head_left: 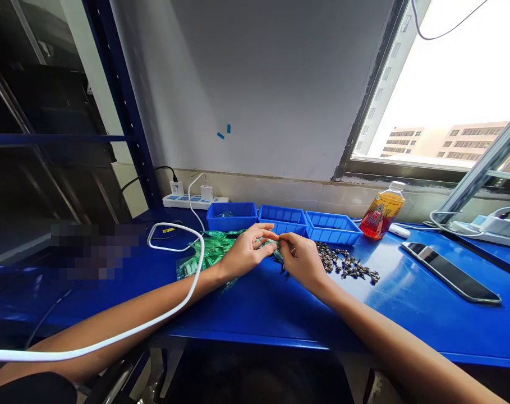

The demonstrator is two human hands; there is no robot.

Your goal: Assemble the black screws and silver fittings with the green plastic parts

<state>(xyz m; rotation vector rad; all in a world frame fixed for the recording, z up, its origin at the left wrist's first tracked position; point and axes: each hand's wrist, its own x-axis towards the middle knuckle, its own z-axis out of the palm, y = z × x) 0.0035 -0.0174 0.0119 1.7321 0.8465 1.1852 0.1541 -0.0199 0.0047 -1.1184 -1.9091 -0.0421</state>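
My left hand and my right hand meet over the middle of the blue table, fingertips almost touching. The right thumb and fingers are pinched together. On the left, the thumb and bent fingers close toward the same spot. What lies between the fingertips is too small and covered to name; a bit of greenish, clear material shows just below them. Beside my left hand lies a heap of green plastic packets, partly behind the wrist. Loose dark metal parts, screw-like, are scattered right of my right hand.
Three blue bins, the left one, the middle one and the right one, line the wall. A drink bottle and a phone stand right. A white cable loops across my left forearm. A power strip sits behind.
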